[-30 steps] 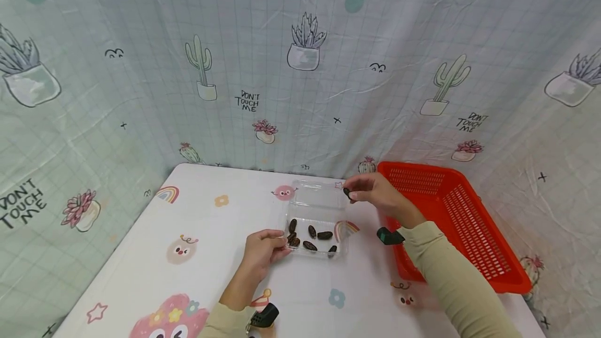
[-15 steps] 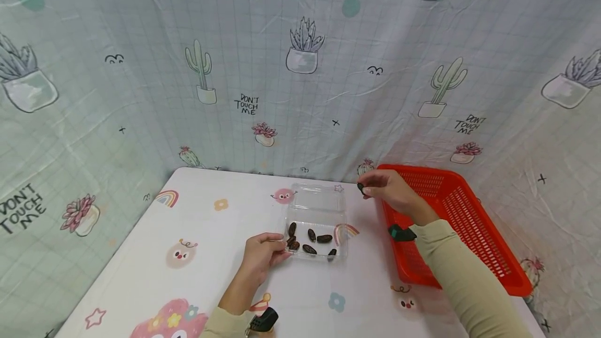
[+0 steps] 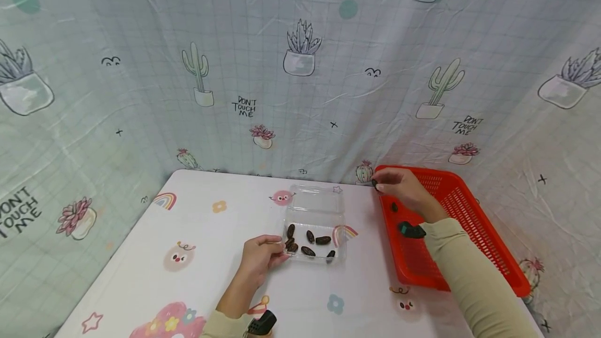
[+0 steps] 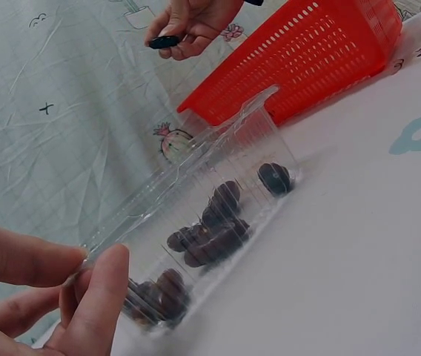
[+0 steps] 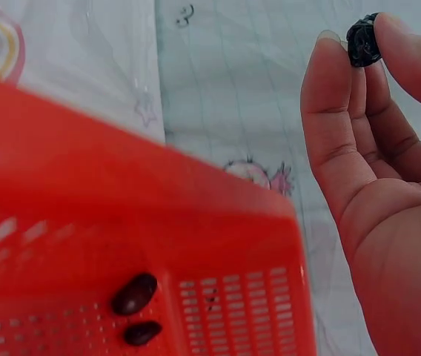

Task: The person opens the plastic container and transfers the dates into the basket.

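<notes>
My left hand (image 3: 260,260) pinches the near left edge of a clear plastic box (image 3: 315,201), whose lid is folded back. Several dark, wrinkled dates (image 3: 323,240) lie in the box's near half. Between the thumb and fingertips of my right hand (image 3: 407,193) is one more date (image 5: 363,41). That hand hovers at the far left corner of a red plastic basket (image 3: 420,274). In the right wrist view, two dates (image 5: 135,294) lie on the basket's floor; my forearm hides part of its inside in the head view.
A white table cover (image 3: 220,254) with printed cartoon figures lies under everything. Behind and at both sides hangs a pale curtain (image 3: 235,56) printed with cacti. The basket's raised rim stands along the table's right side.
My right hand has moved right with its date, from beside the box's lid to the basket's left rim. The left hand keeps its hold on the box.
</notes>
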Demonstrator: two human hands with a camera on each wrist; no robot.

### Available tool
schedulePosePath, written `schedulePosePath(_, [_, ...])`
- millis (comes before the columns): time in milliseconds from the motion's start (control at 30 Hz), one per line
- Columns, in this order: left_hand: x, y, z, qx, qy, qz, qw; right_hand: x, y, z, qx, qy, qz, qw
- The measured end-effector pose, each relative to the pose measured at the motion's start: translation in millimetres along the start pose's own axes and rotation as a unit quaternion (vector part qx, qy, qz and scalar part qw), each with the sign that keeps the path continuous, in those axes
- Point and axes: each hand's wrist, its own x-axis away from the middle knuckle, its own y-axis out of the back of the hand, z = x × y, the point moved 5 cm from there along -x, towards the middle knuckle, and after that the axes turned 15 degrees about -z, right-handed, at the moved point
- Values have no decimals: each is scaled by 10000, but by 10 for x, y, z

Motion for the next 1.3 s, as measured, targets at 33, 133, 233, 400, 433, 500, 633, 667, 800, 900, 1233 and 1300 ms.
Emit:
schedulePosePath(33, [5,0,-3,-11,1,-10,10000,1,25,-19,-10,-46,-20,10000])
schedulePosePath(133, [14,-3,-9,-34,-15,-2,10000,-2,99,-73,-165,-128,-55,9998])
schedulePosePath(233, [24,-6,-14,-56,-13,-11,10000,-9,169,-135,-377,-171,-88,9991])
schedulePosePath(400, [24,-12,-26,-55,-16,-5,10000,-22,285,-233,-444,-274,-202,9984])
schedulePosePath(433, [23,-13,-26,-48,-11,-4,10000,-27,306,-255,-437,-300,-214,9984])
schedulePosePath(500, [19,-14,-26,-27,-9,3,10000,-33,340,-293,-419,-375,-269,9981])
schedulePosePath(633, [18,-8,-11,-40,17,-32,10000,-33,397,-365,-320,-545,-346,9974])
schedulePosePath(667, [20,-7,-8,-51,21,-42,10000,-29,411,-382,-302,-610,-377,9970])
schedulePosePath(800, [35,-16,-9,-3,-16,6,10000,-20,476,-445,-350,-831,-481,9948])
schedulePosePath(900, [36,-20,-15,62,-37,29,10000,-31,513,-480,-431,-939,-512,9933])
schedulePosePath(1233, [28,-24,-8,69,-16,16,10000,-29,615,-672,-226,-1099,-727,9910])
schedulePosePath(1300, [26,-22,-7,58,-23,17,10000,-23,637,-704,-166,-1122,-779,9905])
